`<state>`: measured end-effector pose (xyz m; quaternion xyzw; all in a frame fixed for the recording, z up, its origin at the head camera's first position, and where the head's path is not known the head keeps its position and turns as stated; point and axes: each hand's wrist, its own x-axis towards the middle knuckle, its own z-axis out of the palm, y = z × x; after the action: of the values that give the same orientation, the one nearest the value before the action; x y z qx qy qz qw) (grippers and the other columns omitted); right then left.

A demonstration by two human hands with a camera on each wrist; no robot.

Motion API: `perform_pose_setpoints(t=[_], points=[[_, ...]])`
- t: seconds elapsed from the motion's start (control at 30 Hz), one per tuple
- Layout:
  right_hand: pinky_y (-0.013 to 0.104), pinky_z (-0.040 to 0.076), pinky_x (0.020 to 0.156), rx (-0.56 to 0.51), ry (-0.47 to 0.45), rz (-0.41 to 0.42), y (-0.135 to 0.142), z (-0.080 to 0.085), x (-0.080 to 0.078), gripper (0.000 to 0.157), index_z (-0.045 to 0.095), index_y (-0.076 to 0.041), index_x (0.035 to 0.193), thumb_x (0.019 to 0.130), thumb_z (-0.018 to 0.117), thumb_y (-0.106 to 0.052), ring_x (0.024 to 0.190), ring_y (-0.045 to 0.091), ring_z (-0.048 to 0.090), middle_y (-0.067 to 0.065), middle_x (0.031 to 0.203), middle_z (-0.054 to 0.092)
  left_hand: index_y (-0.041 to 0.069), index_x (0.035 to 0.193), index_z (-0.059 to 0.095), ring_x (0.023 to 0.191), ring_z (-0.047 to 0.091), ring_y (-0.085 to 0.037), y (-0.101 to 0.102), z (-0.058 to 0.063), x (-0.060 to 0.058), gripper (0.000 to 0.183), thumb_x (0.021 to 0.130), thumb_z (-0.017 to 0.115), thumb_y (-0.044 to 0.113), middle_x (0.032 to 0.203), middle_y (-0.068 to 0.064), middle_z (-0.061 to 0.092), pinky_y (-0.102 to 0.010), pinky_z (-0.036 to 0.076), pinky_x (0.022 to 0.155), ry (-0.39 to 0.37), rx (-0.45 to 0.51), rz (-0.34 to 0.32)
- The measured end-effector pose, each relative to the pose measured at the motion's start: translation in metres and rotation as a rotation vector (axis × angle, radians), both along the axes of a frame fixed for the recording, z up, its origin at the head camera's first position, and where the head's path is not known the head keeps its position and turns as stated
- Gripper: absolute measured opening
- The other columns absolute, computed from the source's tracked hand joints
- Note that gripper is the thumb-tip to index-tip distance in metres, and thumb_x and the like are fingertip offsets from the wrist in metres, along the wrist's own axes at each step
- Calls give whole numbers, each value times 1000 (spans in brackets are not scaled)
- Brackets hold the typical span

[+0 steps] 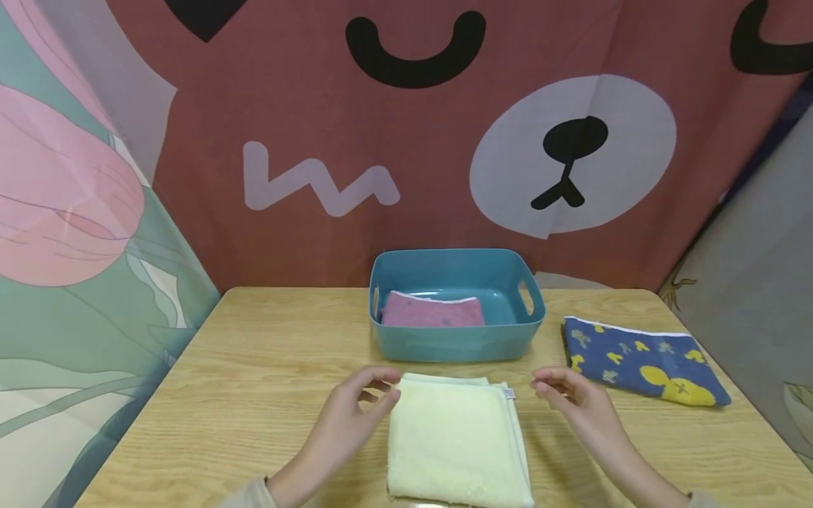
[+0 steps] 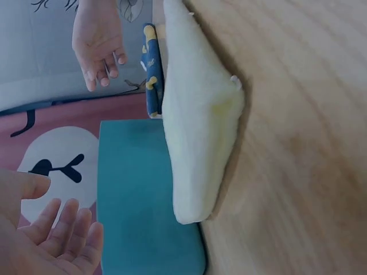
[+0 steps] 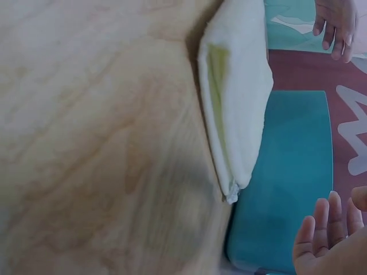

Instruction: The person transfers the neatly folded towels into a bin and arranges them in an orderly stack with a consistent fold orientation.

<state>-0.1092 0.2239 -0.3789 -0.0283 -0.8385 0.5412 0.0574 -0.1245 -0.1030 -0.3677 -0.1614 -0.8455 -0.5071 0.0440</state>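
A pale yellow towel (image 1: 454,441), folded into a thick square with a small tag at its far right corner, lies on the wooden table in the head view. My left hand (image 1: 356,413) hovers by its far left corner, fingers loosely bent and holding nothing. On the other side my right hand (image 1: 581,402) is held a little way off the tagged corner, also with nothing in it. In the left wrist view the folded towel (image 2: 200,126) shows edge-on beside the left hand (image 2: 51,235). The right wrist view shows its layered side (image 3: 238,103) and the right hand (image 3: 332,235).
Behind the towel stands a teal basket (image 1: 457,343) with handle holes, a folded pink cloth (image 1: 435,312) inside. A blue cloth with yellow figures (image 1: 641,360) lies folded at the table's right. A curtain with a bear face (image 1: 432,212) hangs behind the table (image 1: 273,367).
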Motion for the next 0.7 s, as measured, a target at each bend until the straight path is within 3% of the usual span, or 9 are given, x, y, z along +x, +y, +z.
perform_pose_setpoints(t=[0.3, 0.47, 0.7], points=[[21, 49, 81, 50, -92, -30, 1, -11, 10, 32, 65, -2, 119, 97, 66, -26, 92, 3, 62, 5, 108, 70, 14, 114, 68, 100, 62, -18, -3, -12, 12, 20, 95, 69, 21, 113, 4, 67, -32, 51, 85, -52, -2, -50], [22, 50, 78, 63, -78, -28, 1, -19, 15, 26, 67, -1, 116, 96, 66, -19, 88, 3, 62, 4, 103, 71, 12, 116, 67, 101, 60, -15, -6, -18, 17, 24, 95, 69, 22, 113, 7, 65, -30, 51, 85, -79, -20, -55], [26, 51, 77, -4, -176, -21, -1, -29, 21, 29, 65, 1, 118, 97, 66, -18, 89, 7, 61, 7, 106, 69, 10, 119, 66, 102, 58, -21, -9, -28, 19, 28, 95, 69, 24, 117, 1, 64, -30, 51, 83, -121, -46, -57]])
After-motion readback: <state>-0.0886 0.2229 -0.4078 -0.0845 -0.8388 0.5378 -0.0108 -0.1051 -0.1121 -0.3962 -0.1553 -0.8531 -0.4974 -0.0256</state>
